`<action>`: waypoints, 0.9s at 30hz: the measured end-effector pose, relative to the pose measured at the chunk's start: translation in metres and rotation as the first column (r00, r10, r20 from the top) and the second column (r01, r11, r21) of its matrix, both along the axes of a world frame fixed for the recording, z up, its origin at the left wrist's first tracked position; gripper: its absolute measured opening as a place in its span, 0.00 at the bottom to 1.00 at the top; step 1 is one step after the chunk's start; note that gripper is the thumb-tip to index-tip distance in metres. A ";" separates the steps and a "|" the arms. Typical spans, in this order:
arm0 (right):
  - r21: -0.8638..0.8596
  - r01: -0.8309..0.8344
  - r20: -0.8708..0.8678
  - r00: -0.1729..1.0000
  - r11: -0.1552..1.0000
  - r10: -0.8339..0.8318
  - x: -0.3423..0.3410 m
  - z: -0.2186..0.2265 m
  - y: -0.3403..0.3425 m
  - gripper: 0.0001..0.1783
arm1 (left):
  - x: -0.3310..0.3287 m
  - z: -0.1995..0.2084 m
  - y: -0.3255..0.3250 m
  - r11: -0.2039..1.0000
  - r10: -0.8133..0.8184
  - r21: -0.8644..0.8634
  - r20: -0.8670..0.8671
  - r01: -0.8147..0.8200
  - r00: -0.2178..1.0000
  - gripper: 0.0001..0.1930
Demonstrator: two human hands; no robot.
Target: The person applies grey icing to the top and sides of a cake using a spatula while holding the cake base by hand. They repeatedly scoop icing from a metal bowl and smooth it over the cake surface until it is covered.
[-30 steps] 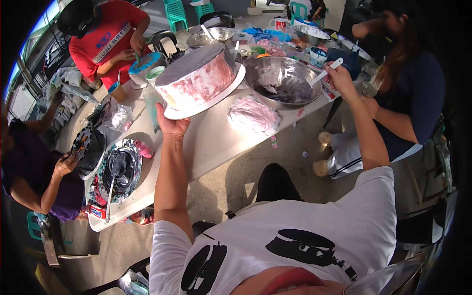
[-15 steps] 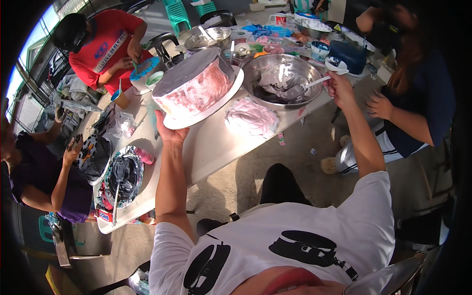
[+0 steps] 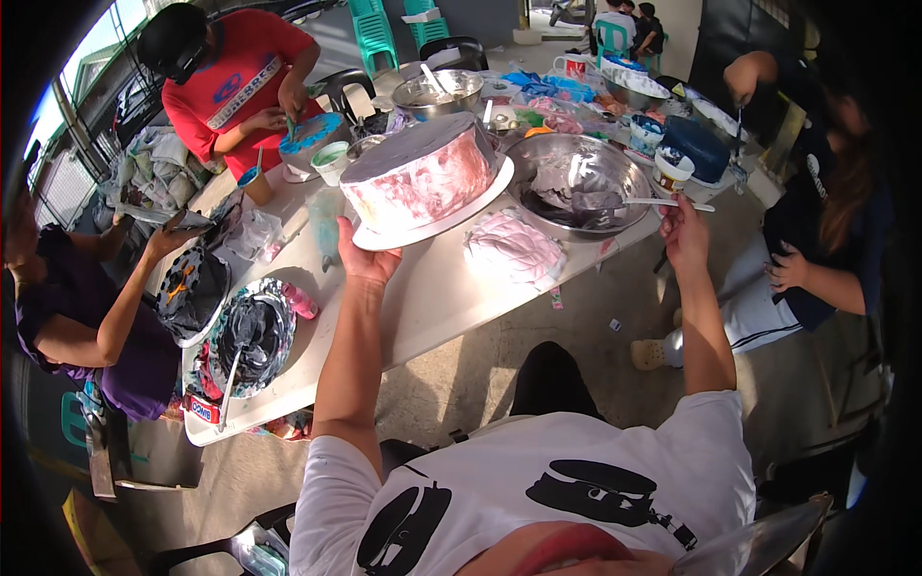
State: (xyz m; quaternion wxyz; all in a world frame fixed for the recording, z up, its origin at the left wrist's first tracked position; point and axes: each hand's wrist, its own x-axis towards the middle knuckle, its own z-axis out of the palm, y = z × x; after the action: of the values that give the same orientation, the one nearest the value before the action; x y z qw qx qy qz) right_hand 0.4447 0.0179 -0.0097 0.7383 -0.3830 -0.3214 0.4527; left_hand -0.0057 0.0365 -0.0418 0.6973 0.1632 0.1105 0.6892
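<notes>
My left hand (image 3: 370, 263) supports a white round board (image 3: 451, 222) from below at its near left edge. On the board rests a wide cake (image 3: 415, 188) with smooth grey icing on top and patchy pink and white sides; it leans slightly in the air above the table. My right hand (image 3: 684, 236) is closed on the white handle of a spatula (image 3: 655, 202). The spatula's other end reaches into a large steel bowl (image 3: 636, 188), where dark grey icing (image 3: 567, 204) coats the bottom and wall. A folded pink-and-white cloth-like bundle (image 3: 514, 250) lies in front of the bowl.
A grey-smeared bowl (image 3: 284, 322) with a spatula stands at the table's (image 3: 327, 360) near left. A person in red (image 3: 245, 72) works on a blue-topped cake (image 3: 315, 132). Other people stand at the left and right. Another steel bowl (image 3: 471, 82) sits farther back.
The cake and board have levelled out from a steeper tilt. My right hand has lowered a little, and the spatula handle lies flatter across the bowl's rim.
</notes>
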 end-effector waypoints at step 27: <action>0.283 -0.330 0.553 0.824 0.900 0.128 -0.156 0.161 -0.012 0.13 | -0.005 0.000 -0.001 0.995 -0.031 0.093 0.039 0.028 0.999 0.36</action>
State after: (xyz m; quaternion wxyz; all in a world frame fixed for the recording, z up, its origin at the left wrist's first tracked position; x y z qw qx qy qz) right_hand 0.2886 0.0058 0.1509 0.6205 -0.3041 -0.6322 0.3505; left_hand -0.0103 0.0359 -0.0418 0.7012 0.1829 0.0622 0.6863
